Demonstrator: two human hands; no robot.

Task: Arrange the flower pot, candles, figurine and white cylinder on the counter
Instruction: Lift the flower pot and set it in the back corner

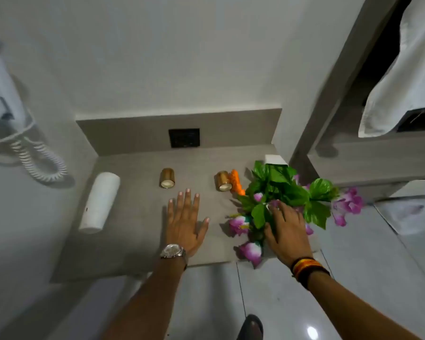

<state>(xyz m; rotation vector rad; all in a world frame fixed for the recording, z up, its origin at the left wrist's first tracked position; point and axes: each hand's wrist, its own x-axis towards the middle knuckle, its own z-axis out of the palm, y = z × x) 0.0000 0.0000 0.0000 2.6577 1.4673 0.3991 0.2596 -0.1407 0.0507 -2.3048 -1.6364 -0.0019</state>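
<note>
The flower pot (276,160) lies tipped over at the right end of the counter (133,217), its white base toward the back wall and its green leaves and pink flowers spilling forward over the counter edge. I judge the step in hand is to stand this pot upright, and it is better to take the stems low, close to the pot, and to lift slowly, because the orange figurine (236,182) stands just left of the pot. The right hand (286,229) rests on the foliage in front of the pot, fingers reaching into the leaves; whether they pinch a stem I cannot tell. The left hand (185,223) is spread flat, well left of the pot. Two golden candles (167,178) lie left of the pot, the white cylinder (99,202) far left of it
</note>
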